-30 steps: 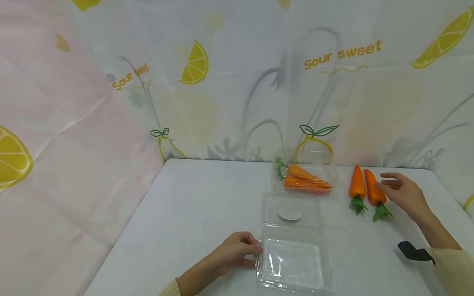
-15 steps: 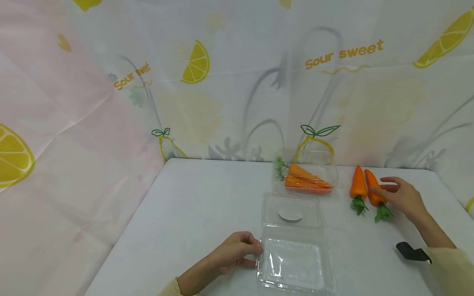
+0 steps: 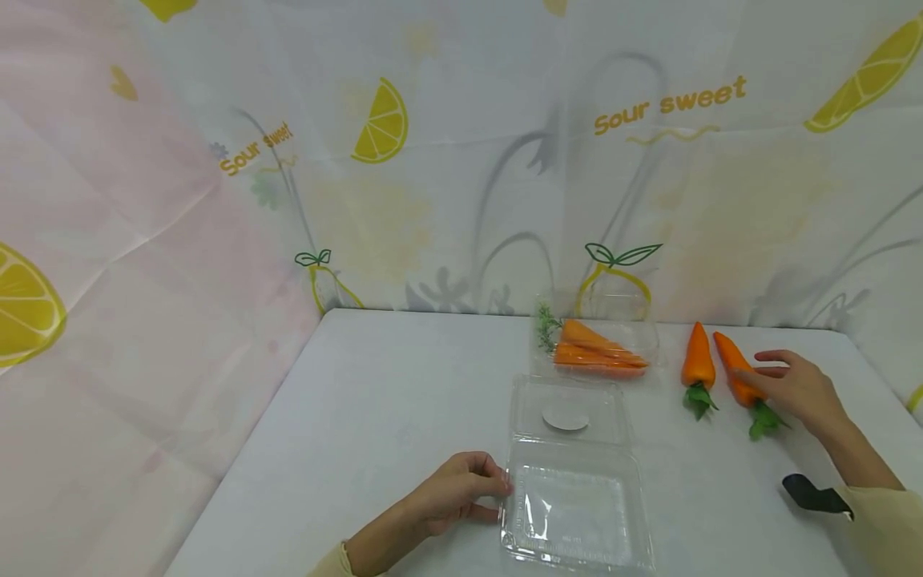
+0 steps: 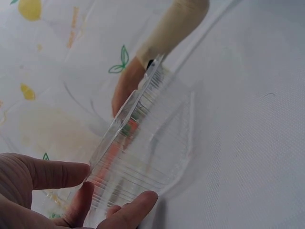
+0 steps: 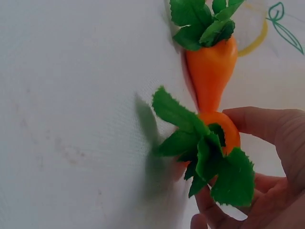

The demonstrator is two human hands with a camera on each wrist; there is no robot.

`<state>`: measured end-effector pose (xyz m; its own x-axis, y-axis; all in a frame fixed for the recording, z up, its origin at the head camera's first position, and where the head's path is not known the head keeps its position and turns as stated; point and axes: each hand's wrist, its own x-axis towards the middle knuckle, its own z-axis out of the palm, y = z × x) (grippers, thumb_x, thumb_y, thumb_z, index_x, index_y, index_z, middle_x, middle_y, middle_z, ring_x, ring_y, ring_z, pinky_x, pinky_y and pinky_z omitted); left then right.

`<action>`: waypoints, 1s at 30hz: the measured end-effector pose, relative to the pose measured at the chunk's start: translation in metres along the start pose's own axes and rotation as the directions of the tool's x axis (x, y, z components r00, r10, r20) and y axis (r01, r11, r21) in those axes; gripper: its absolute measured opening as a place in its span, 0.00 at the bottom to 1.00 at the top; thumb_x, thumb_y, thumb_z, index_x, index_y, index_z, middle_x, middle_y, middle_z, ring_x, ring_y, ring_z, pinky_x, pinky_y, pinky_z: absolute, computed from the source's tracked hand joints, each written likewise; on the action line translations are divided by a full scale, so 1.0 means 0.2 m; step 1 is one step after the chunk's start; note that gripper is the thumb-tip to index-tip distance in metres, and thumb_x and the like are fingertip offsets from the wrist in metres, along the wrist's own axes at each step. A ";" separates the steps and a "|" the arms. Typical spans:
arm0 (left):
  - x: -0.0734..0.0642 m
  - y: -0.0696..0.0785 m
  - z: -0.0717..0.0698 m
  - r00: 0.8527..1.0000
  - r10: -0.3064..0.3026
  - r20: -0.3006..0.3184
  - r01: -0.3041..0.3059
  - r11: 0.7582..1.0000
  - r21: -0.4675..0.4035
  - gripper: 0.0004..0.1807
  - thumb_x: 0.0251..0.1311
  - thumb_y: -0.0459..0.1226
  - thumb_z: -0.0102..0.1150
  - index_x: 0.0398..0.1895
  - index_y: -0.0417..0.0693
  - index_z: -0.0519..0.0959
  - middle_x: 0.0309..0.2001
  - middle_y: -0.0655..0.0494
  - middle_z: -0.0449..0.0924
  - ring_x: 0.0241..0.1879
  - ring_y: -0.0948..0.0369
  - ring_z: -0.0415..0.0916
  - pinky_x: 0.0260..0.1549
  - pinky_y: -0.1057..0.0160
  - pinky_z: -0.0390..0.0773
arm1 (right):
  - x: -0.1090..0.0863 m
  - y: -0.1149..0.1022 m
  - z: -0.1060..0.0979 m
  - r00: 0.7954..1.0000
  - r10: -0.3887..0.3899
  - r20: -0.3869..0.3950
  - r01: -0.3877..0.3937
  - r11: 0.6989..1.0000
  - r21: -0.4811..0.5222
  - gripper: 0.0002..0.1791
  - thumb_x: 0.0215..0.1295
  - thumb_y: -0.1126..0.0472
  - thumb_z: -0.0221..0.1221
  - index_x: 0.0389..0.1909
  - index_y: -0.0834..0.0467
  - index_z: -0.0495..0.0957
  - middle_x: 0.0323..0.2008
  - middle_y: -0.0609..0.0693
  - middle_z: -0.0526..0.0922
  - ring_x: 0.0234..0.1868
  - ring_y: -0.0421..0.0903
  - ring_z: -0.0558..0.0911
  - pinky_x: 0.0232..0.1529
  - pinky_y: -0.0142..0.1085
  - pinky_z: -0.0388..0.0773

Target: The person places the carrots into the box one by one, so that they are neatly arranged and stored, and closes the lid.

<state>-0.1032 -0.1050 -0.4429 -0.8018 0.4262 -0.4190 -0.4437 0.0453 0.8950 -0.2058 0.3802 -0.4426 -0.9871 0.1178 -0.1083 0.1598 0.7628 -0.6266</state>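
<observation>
At the right of the table in the head view, my right hand [image 3: 802, 391] holds an orange carrot with green leaves [image 3: 731, 361] between thumb and fingers. The right wrist view has this carrot's leafy top [image 5: 202, 150] close up, and its tip is hidden. A second carrot [image 3: 697, 357] lies just to its left. My left hand [image 3: 461, 493] pinches the left rim of an open clear plastic clamshell box [image 3: 577, 513]. Thumb and fingertips meet at the box's edge [image 4: 112, 131] in the left wrist view. A white oval label [image 3: 565, 417] is on its lid.
Behind the open box stands another clear box [image 3: 652, 344] with several orange carrot pieces [image 3: 594, 353] and a green sprig [image 3: 546, 327] in it. A printed lemon curtain [image 3: 447, 200] rises along the back of the white table [image 3: 375, 385]. A black strap [image 3: 815, 494] sits at the right sleeve.
My right hand has closed in on the right-hand carrot and shifted it slightly rightward, widening the gap to the other carrot. The left hand and the open box have stayed put.
</observation>
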 end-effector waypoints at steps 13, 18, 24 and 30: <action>0.00 -0.01 0.00 1.000 -0.002 0.006 0.002 1.000 -0.003 0.05 0.59 0.29 0.61 0.31 0.41 0.74 0.40 0.50 0.77 0.38 0.58 0.77 0.40 0.54 0.84 | -0.02 -0.01 -0.02 0.998 -0.056 -0.042 0.052 0.994 -0.091 0.36 0.68 0.48 0.59 0.58 0.77 0.63 0.54 0.81 0.69 0.49 0.74 0.72 0.39 0.59 0.72; 0.00 -0.01 -0.01 1.000 -0.002 0.007 0.002 1.000 -0.005 0.05 0.59 0.29 0.61 0.31 0.41 0.74 0.40 0.49 0.76 0.37 0.59 0.77 0.39 0.54 0.84 | -0.03 -0.01 -0.02 0.995 -0.081 -0.062 0.073 0.990 -0.119 0.34 0.67 0.50 0.60 0.58 0.76 0.64 0.55 0.79 0.70 0.50 0.75 0.70 0.38 0.61 0.68; 0.00 -0.01 -0.01 1.000 -0.006 0.003 0.006 1.000 -0.001 0.05 0.59 0.29 0.61 0.32 0.41 0.74 0.40 0.49 0.76 0.37 0.59 0.77 0.39 0.54 0.84 | -0.04 0.00 -0.03 0.992 -0.104 -0.071 0.094 0.987 -0.131 0.32 0.66 0.55 0.61 0.58 0.76 0.64 0.54 0.79 0.70 0.49 0.75 0.69 0.39 0.63 0.66; 0.01 -0.02 -0.01 1.000 -0.009 -0.002 0.009 1.000 -0.006 0.05 0.59 0.28 0.60 0.31 0.42 0.73 0.40 0.50 0.76 0.37 0.59 0.77 0.38 0.55 0.84 | -0.03 0.02 -0.02 0.988 -0.133 -0.081 0.119 0.980 -0.160 0.30 0.64 0.58 0.61 0.58 0.75 0.65 0.54 0.79 0.70 0.47 0.74 0.68 0.37 0.63 0.60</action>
<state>-0.1037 -0.1057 -0.4474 -0.7982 0.4243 -0.4277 -0.4537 0.0437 0.8901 -0.1994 0.3853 -0.4414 -0.9970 0.0663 0.0391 0.0377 0.8632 -0.5035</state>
